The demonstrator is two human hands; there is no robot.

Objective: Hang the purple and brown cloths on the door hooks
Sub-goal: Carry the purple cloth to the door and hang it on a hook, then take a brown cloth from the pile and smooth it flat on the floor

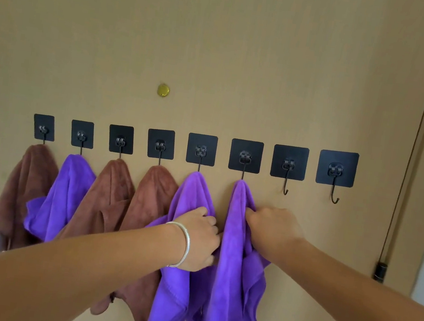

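A row of black adhesive hooks runs across the tan door. From the left, cloths hang on the first six: brown, purple, brown, brown, purple and purple. My left hand, with a silver bangle on its wrist, grips the left edge of the sixth cloth. My right hand pinches the same cloth's upper right fold just below its hook. The seventh hook and the eighth hook are bare.
A brass peephole sits above the hook row. The door's hinge and frame edge run down the right side. A pale wall shows at the far left.
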